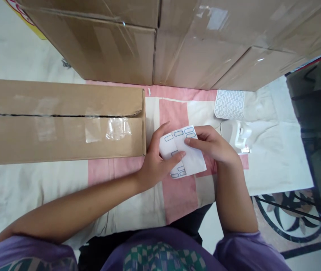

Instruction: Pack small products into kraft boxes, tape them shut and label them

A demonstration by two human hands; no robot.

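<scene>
The person holds a label sheet in both hands, above the cloth and just right of the long box.

Left hand: the thumb presses on the front of the sheet and the fingers curl behind its left edge, so the hand is clamped on it.

Right hand: thumb and forefinger are closed in a pinch on the sheet's upper part (the remaining fingers are tucked behind it).

The sheet is bent. Blue-outlined labels show along its top edge and at its lower left corner.

A second sheet, full of labels, lies flat on the cloth beyond the right hand, close against the stacked boxes. A white device sits just beside the right hand, between it and the second sheet. Patterned floor shows past the cloth's right edge.
</scene>
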